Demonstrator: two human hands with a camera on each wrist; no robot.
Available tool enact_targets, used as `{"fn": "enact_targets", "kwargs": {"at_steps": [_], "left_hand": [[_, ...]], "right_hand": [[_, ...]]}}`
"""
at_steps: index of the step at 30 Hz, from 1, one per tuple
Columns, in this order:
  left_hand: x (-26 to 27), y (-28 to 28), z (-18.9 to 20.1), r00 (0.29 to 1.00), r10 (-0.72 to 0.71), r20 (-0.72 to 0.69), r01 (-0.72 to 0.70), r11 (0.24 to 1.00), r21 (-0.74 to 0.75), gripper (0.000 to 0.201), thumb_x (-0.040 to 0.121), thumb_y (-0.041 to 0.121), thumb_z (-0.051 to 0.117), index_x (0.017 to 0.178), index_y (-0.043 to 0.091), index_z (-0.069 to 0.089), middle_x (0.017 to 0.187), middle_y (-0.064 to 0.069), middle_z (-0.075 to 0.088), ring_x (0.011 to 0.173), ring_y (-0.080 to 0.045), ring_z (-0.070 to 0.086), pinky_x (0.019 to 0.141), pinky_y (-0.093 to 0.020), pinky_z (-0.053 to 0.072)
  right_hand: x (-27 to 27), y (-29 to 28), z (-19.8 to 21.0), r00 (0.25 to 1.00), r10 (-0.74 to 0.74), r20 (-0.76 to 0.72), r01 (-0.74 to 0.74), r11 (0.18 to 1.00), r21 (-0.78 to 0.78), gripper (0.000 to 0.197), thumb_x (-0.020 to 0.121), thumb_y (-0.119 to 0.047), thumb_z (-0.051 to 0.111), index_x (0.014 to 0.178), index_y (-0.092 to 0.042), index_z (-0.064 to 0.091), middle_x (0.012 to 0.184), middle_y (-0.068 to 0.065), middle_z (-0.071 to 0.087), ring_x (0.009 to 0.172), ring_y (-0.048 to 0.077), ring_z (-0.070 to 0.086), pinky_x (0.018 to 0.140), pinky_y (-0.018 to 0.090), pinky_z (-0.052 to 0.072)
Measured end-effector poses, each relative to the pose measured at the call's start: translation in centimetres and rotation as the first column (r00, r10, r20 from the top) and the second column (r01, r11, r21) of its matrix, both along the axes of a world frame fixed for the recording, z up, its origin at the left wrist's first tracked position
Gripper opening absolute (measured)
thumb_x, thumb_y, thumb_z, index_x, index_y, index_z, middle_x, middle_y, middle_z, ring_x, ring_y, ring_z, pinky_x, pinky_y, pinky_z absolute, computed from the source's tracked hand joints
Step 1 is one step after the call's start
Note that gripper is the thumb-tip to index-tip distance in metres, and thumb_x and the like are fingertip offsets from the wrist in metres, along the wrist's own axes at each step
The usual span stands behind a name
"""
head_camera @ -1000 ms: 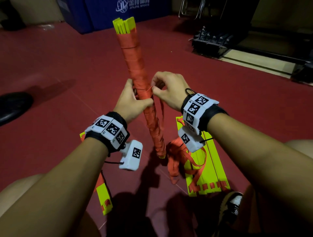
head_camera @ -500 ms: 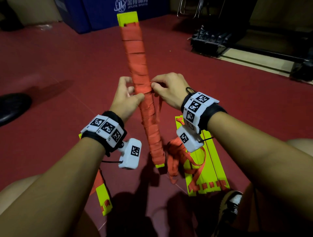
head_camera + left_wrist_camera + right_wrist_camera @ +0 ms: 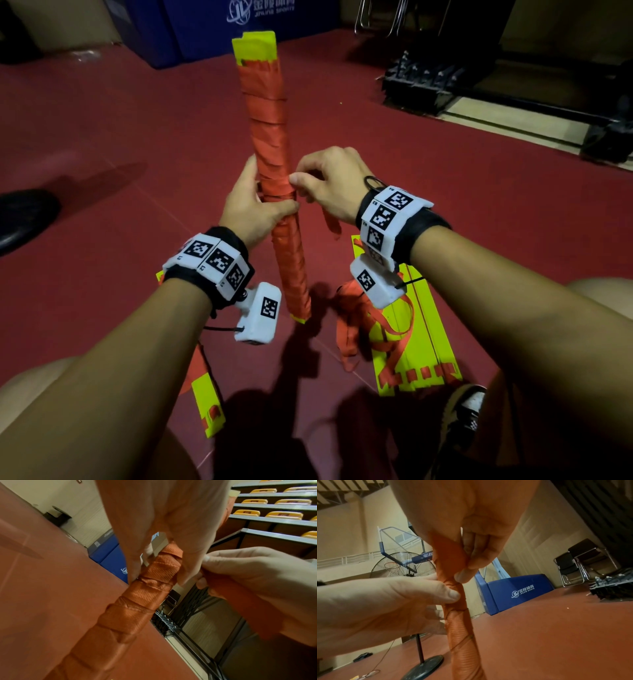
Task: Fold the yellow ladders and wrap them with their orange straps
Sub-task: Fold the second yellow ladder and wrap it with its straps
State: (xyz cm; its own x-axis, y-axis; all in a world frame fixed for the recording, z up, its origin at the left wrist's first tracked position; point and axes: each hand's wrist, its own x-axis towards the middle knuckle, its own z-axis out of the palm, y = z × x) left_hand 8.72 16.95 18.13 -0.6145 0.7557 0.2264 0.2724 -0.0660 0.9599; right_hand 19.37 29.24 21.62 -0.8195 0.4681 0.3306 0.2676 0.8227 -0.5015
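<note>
Fingers (image 3: 310,178) pinching strap-wrapped ladder (image 3: 270,144) — yellow-tipped

The head view is dimly lit, with corners sinking into near black. Dark shadows of the arms are cast on the red floor (image 3: 102,144) toward the viewer, so light is taken to come from ahead and above. Straight lines are bowed near the edges by the wide lens. Both wrist views are brighter but washed in a warm orange tint; the nearest skin is rendered soft and out of focus, and the backgrounds stay fairly sharp.
</note>
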Motion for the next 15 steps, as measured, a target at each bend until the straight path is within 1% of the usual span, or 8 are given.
{"fn": "enact_targets", "kwargs": {"at_steps": [2,4,5,7,9,10,13,15], "left_hand": [[0.05,-0.06,0.21,1.0,0.007,0.022,-0.007,1.0,0.004,0.058,0.074,-0.013,0.073,0.122,0.016,0.055,0.089,0.002,0.066,0.078,-0.009,0.066,0.075,-0.038,0.058],[0.18,0.04,0.55,0.999,0.02,0.046,-0.02,1.0,-0.013,0.065,0.075,-0.017,0.071,0.13,0.014,0.054,0.087,0.001,0.063,0.07,-0.005,0.064,0.064,-0.03,0.057],[0.14,0.15,0.61,0.998,0.026,0.063,-0.024,0.999,-0.021,0.07,0.075,-0.018,0.071,0.133,0.016,0.052,0.089,-0.001,0.062,0.07,-0.006,0.063,0.06,-0.028,0.055],[-0.05,0.18,0.67,0.992,0.027,0.123,-0.023,0.999,-0.028,0.076,0.075,-0.019,0.071,0.133,0.021,0.043,0.096,-0.005,0.063,0.075,-0.012,0.064,0.061,-0.028,0.053],[-0.06,0.18,0.68,0.983,0.006,0.182,-0.001,1.0,-0.026,0.075,0.075,-0.022,0.066,0.126,0.025,0.036,0.103,-0.01,0.065,0.077,-0.017,0.065,0.062,-0.03,0.053],[0.02,0.16,0.71,0.981,-0.015,0.196,0.021,0.999,-0.028,0.074,0.075,-0.024,0.063,0.122,0.025,0.034,0.104,-0.013,0.065,0.076,-0.016,0.064,0.06,-0.029,0.053],[0.3,0.21,0.84,0.977,-0.096,0.188,0.106,0.993,-0.046,0.071,0.076,-0.028,0.057,0.123,0.023,0.039,0.102,-0.01,0.063,0.074,-0.012,0.061,0.058,-0.026,0.053],[0.24,0.23,0.82,0.972,-0.141,0.189,0.151,0.988,-0.04,0.07,0.077,-0.028,0.055,0.124,0.023,0.043,0.101,-0.01,0.061,0.078,-0.014,0.059,0.063,-0.028,0.053]], "right_hand": [[-0.19,0.14,0.0,1.0,-0.009,0.002,0.009,1.0,0.005,0.022,0.088,-0.045,0.055,0.089,-0.027,0.069,0.082,0.0,0.072,0.086,0.026,0.068,0.08,0.041,0.055],[-0.32,0.4,-0.04,1.0,-0.027,-0.007,0.027,1.0,0.012,0.02,0.087,-0.044,0.055,0.091,-0.028,0.065,0.082,-0.002,0.07,0.086,0.026,0.066,0.08,0.041,0.054],[-0.3,0.53,-0.1,1.0,-0.027,-0.01,0.027,1.0,0.015,0.016,0.088,-0.041,0.056,0.091,-0.027,0.063,0.082,-0.005,0.069,0.086,0.026,0.066,0.08,0.041,0.054],[-0.26,0.66,-0.22,1.0,-0.009,-0.009,0.009,1.0,0.016,0.007,0.092,-0.025,0.058,0.096,-0.024,0.063,0.083,-0.008,0.065,0.088,0.025,0.065,0.082,0.041,0.053],[-0.09,0.83,-0.3,1.0,0.015,-0.019,-0.015,1.0,0.014,0.016,0.092,-0.011,0.058,0.104,-0.019,0.064,0.091,-0.005,0.066,0.092,0.023,0.066,0.085,0.034,0.05],[0.04,0.92,-0.29,1.0,0.019,-0.023,-0.019,1.0,0.017,0.018,0.092,-0.008,0.058,0.107,-0.017,0.065,0.097,-0.002,0.067,0.096,0.024,0.065,0.084,0.028,0.046],[0.29,1.03,-0.16,1.0,0.006,-0.016,-0.005,0.999,0.041,0.017,0.093,-0.015,0.061,0.11,-0.014,0.066,0.109,0.003,0.069,0.106,0.025,0.061,0.077,0.02,0.031],[0.28,0.93,-0.07,1.0,-0.006,-0.026,0.007,0.999,0.035,0.019,0.094,-0.019,0.061,0.112,-0.014,0.067,0.109,0.002,0.068,0.106,0.024,0.06,0.077,0.02,0.03]]}}
